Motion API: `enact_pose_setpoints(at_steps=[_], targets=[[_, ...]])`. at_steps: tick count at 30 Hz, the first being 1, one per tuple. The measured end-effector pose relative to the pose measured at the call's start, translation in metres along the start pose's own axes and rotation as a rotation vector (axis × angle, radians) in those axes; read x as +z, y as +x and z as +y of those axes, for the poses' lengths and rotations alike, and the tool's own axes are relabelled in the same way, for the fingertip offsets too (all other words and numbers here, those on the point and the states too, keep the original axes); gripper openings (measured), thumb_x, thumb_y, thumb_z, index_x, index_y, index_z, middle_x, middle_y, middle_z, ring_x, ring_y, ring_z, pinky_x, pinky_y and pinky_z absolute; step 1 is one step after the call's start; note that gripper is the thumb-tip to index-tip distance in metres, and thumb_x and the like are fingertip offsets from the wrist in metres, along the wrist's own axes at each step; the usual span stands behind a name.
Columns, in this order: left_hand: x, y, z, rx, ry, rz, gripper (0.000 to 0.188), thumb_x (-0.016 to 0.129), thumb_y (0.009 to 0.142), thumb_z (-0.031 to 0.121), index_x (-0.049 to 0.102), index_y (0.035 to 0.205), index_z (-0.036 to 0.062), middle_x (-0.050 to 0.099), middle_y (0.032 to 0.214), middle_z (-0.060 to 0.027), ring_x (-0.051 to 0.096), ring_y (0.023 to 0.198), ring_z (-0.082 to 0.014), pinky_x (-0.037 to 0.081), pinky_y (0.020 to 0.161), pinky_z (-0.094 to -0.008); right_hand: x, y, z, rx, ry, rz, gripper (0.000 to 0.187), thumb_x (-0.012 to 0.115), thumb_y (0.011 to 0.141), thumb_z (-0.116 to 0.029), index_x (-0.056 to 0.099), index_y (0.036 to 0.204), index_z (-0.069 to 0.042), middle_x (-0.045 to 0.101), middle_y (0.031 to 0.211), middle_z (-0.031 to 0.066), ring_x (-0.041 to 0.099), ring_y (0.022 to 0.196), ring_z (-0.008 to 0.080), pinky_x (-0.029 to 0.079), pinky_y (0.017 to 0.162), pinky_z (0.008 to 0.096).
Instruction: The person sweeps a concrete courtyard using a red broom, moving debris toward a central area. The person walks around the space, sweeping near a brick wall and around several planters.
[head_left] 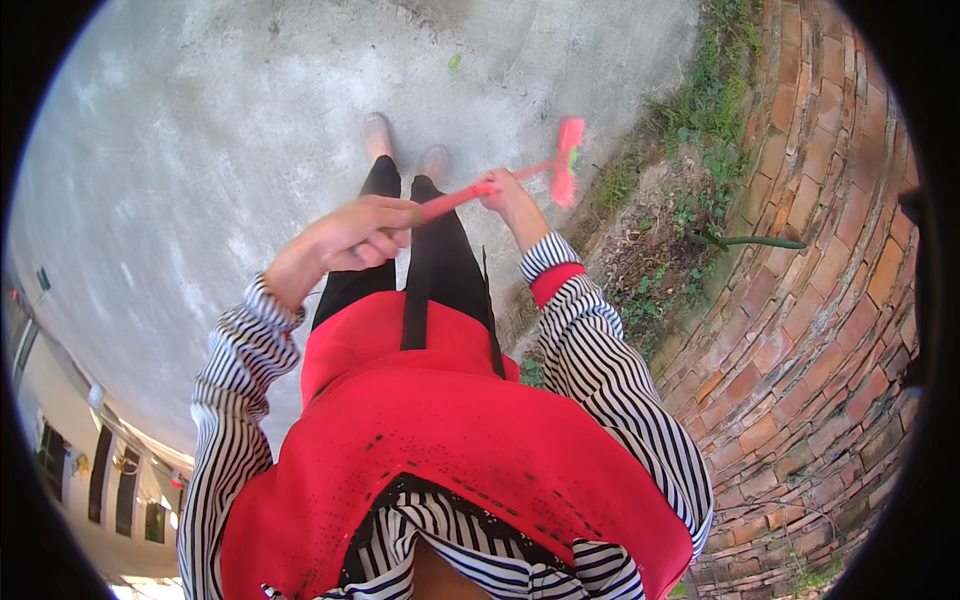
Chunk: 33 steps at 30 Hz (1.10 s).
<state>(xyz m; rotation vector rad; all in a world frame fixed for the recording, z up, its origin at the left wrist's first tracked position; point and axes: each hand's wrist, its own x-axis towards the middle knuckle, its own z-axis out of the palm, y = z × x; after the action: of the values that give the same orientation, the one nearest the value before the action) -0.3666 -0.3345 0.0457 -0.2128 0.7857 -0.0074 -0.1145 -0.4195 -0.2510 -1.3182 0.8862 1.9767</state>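
Red broom [456,200], head [566,165] blurred, handle [440,207] partly under left fingers [384,241], right fingers [495,187]

Grey concrete ground [230,150] spreads beyond the hands [362,230], with green weeds [722,150] and a brick wall [810,320] to their right.

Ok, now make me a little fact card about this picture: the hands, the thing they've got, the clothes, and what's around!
Tool: pink broom-like tool, its head out to the right
Left hand: closed around the handle's near end
Right hand: gripping the handle closer to the head
Clothes: red garment, striped sleeves, black trousers
Ground: grey concrete
Right side: green weeds, then brick wall
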Motion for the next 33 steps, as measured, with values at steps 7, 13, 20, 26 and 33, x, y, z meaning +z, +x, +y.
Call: enact_pose_setpoints(at_steps=[7, 13, 20, 26, 33], targets=[[0.04, -0.174, -0.088, 0.34, 0.228, 0.608, 0.05, 0.044, 0.097, 0.011, 0.029, 0.145, 0.0078, 0.038, 0.065, 0.0036, 0.028, 0.04, -0.0007, 0.019, 0.03, -0.0164, 0.188, -0.064, 0.137, -0.215, -0.093, -0.371, 0.016, 0.048, 0.085, -0.004, 0.045, 0.069, -0.004, 0.049, 0.061, 0.0096, 0.051, 0.052, 0.0234, 0.043, 0.047, 0.0368], [0.062, -0.207, -0.142, 0.306, 0.359, 0.58, 0.057, 0.048, 0.093, 0.007, 0.029, 0.147, 0.01, 0.05, 0.07, -0.0015, 0.033, 0.04, -0.0024, 0.026, 0.031, -0.0195, 0.169, -0.148, 0.169, -0.132, 0.032, -0.437, 0.019, 0.049, 0.093, -0.012, 0.045, 0.075, -0.005, 0.047, 0.063, 0.0058, 0.051, 0.062, 0.0212, 0.048, 0.063, 0.0391], [0.041, -0.082, -0.101, 0.041, 0.982, 0.528, 0.041, 0.05, 0.094, 0.013, 0.049, 0.134, 0.0092, 0.059, 0.074, -0.0068, 0.052, 0.049, -0.0139, 0.041, 0.043, -0.0257, 0.009, -0.126, 0.097, -0.075, 0.309, 0.011, 0.026, 0.046, 0.087, -0.006, 0.036, 0.063, -0.011, 0.035, 0.052, 0.0003, 0.039, 0.048, 0.0142, 0.04, 0.052, 0.0301], [0.063, -0.053, -0.081, 0.379, 1.556, 0.801, 0.025, 0.055, 0.09, 0.013, 0.062, 0.111, 0.002, 0.066, 0.094, -0.0196, 0.063, 0.086, -0.0362, 0.049, 0.075, -0.0382, 0.025, -0.075, 0.067, 0.054, -0.287, 0.054, 0.026, 0.048, 0.073, -0.001, 0.033, 0.054, -0.011, 0.032, 0.05, 0.0007, 0.033, 0.04, 0.0143, 0.03, 0.041, 0.0281], [0.102, -0.194, -0.102, 0.563, 1.235, 1.319, 0.028, 0.061, 0.085, 0.002, 0.063, 0.113, -0.0016, 0.06, 0.066, -0.0062, 0.047, 0.058, -0.0066, 0.038, 0.051, -0.0236, 0.215, -0.091, 0.14, -0.149, -0.169, -0.487, 0.023, 0.043, 0.086, -0.011, 0.045, 0.063, -0.008, 0.056, 0.067, 0.0128, 0.054, 0.06, 0.0235, 0.047, 0.063, 0.0348]])
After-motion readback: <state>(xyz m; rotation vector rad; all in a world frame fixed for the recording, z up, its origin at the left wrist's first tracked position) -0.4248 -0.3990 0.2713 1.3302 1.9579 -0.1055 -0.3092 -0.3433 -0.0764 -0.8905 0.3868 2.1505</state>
